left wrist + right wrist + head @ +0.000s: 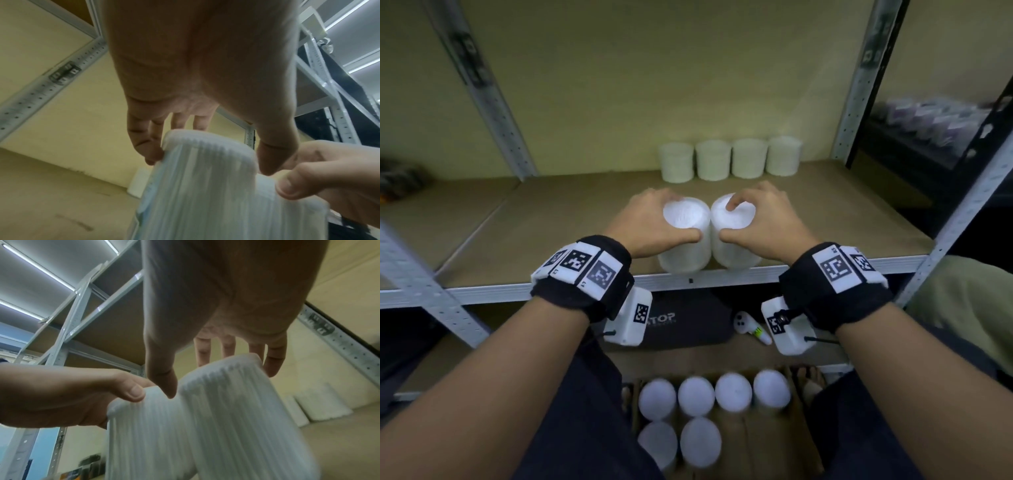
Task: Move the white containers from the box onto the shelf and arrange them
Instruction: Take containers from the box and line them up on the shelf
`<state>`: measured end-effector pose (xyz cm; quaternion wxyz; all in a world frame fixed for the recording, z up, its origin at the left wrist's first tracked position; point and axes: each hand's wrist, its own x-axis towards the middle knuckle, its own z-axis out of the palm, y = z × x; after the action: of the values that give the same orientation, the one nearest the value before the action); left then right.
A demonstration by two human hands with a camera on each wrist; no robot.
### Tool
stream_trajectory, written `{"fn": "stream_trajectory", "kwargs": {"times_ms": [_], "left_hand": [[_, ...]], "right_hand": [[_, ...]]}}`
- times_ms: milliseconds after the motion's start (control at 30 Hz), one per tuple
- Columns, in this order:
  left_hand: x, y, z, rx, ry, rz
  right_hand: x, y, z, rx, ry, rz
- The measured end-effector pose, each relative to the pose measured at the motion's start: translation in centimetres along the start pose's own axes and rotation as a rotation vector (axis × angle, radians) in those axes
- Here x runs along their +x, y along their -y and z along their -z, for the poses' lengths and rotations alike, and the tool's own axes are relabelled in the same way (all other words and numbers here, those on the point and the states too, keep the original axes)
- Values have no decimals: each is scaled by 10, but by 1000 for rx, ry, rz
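Left hand grasps the lid end of one white ribbed plastic container from above, thumb on the near side and fingers curled over the far rim; right hand holds a second, matching white ribbed container the same way. We note the two containers stand upright and side by side, touching, near the front edge of the brown board shelf. We judge the top grip is chosen because it leaves the walls free, so each container can be lowered close against its neighbour. Four more white containers form a row at the back of the shelf, near the right post; the pair in hand is well in front of that row, probably starting a second line. Six white containers are still in the cardboard box below, so the task is partly done. Both wrist views confirm fingertips on the ribbed rims.
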<state>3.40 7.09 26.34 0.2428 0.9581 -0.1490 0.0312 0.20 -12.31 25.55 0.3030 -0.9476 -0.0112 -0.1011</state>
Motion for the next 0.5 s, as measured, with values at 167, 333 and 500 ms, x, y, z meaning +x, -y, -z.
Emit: {"fn": "stream_trajectory", "kwargs": {"times_ms": [167, 333, 500], "left_hand": [[7, 24, -5, 1, -34, 80], [9, 40, -21, -51, -84, 116], [10, 44, -21, 2, -35, 116]], "right_hand": [[21, 6, -37, 23, 40, -4], [28, 2, -53, 16, -25, 15], [26, -4, -55, -10, -24, 63]]}}
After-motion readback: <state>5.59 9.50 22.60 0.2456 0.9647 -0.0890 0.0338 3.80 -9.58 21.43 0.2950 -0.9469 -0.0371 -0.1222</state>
